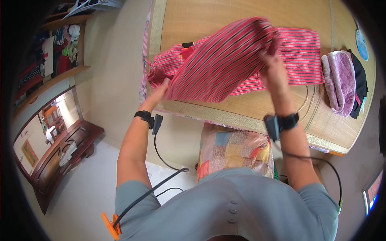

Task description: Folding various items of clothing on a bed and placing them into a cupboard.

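Observation:
A red garment (pixel 219 66) with black and white stripes is spread across the woven mat of a bed (pixel 209 16). Its near part is lifted and folded over in the air, partly blurred, while another length lies flat to the right. My left hand (pixel 161 91) is closed on the garment's lower left edge. Higher up on the right, my right hand (pixel 275 68) grips the raised end, its fingers smeared and partly hidden by cloth. Between them the fabric hangs in a slanting fold. A small dark, yellow and red patch shows at the far left part of the garment.
To the right lie a folded mauve plush cloth (pixel 341 82), dark clothing (pixel 359 80) and a round blue object (pixel 362 45). A patchwork-covered block (pixel 237 150) stands at the bed's near edge. On the left are a dark wooden mirror dresser (pixel 66 152) and clothes shelves (pixel 60 52).

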Demonstrator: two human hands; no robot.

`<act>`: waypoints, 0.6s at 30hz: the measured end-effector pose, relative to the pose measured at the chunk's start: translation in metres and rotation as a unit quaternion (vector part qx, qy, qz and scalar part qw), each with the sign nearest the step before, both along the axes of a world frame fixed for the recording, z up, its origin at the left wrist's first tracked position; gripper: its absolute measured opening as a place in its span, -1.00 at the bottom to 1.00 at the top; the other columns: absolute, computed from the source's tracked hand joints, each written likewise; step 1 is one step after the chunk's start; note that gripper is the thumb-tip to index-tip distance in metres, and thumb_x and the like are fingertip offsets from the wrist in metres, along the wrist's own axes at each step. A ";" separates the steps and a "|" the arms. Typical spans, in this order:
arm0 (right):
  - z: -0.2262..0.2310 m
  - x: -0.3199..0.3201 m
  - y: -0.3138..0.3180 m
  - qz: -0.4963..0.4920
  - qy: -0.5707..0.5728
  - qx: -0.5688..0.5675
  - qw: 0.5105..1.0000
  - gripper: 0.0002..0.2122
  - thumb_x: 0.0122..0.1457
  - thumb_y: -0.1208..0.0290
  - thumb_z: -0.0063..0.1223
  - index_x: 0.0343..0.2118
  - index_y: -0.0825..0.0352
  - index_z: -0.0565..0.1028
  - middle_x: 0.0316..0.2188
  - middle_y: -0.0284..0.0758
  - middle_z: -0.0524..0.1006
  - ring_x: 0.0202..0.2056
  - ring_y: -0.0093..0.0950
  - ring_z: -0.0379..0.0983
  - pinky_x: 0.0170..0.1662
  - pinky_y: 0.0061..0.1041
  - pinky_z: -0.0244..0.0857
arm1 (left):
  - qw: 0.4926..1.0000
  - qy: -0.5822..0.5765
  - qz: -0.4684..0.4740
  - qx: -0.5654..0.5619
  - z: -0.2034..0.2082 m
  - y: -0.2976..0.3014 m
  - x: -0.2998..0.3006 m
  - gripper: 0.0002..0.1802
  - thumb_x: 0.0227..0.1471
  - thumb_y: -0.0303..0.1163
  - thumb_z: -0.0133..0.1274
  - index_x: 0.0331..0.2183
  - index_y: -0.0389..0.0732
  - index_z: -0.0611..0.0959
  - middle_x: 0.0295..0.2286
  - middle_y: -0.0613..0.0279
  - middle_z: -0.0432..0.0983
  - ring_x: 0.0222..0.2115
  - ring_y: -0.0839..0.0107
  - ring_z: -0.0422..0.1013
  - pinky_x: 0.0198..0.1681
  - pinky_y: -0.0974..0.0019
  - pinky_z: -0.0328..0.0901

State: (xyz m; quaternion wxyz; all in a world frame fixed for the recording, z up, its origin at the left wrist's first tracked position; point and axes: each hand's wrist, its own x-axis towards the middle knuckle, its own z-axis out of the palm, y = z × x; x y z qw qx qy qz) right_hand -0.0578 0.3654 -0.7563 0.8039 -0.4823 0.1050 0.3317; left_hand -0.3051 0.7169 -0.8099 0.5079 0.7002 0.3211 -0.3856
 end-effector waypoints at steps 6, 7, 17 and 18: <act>-0.137 0.039 -0.074 -0.149 0.147 -0.200 0.957 -0.64 0.11 0.60 0.09 -0.02 0.45 0.31 -0.16 -0.14 0.49 -0.15 -0.23 0.47 -0.10 -0.26 0.44 | 0.990 -0.101 0.034 0.092 0.007 -0.011 0.039 -0.43 0.02 -0.12 0.13 -0.04 -0.34 0.52 -0.21 0.14 0.56 -0.14 0.41 0.43 -0.04 0.36 0.27; -0.132 0.038 -0.075 -0.123 0.143 -0.165 0.968 -0.61 0.10 0.61 0.09 0.00 0.46 0.28 -0.14 -0.13 0.48 -0.16 -0.24 0.48 -0.10 -0.25 0.45 | 0.984 -0.100 -0.025 0.144 0.006 -0.012 0.039 -0.48 0.00 -0.17 0.16 -0.08 -0.33 0.54 -0.25 0.11 0.57 -0.19 0.36 0.45 -0.08 0.35 0.29; -0.097 0.019 -0.095 -0.180 -0.011 -0.115 0.977 -0.76 0.10 0.63 0.07 -0.15 0.40 0.41 -0.29 -0.27 0.55 -0.23 -0.40 0.50 -0.12 -0.45 0.41 | 0.902 -0.180 -0.037 0.390 -0.007 -0.036 0.045 -0.72 -0.02 -0.28 0.13 -0.25 -0.21 0.62 -0.32 0.04 0.56 -0.26 0.11 0.47 -0.16 0.15 0.30; -0.108 0.017 -0.097 -0.182 -0.014 -0.114 0.976 -0.76 0.10 0.63 0.07 -0.15 0.40 0.41 -0.29 -0.27 0.55 -0.23 -0.40 0.50 -0.12 -0.45 0.41 | 0.901 -0.184 -0.037 0.390 -0.011 -0.040 0.047 -0.72 -0.02 -0.28 0.13 -0.25 -0.21 0.62 -0.32 0.04 0.56 -0.26 0.11 0.47 -0.16 0.15 0.30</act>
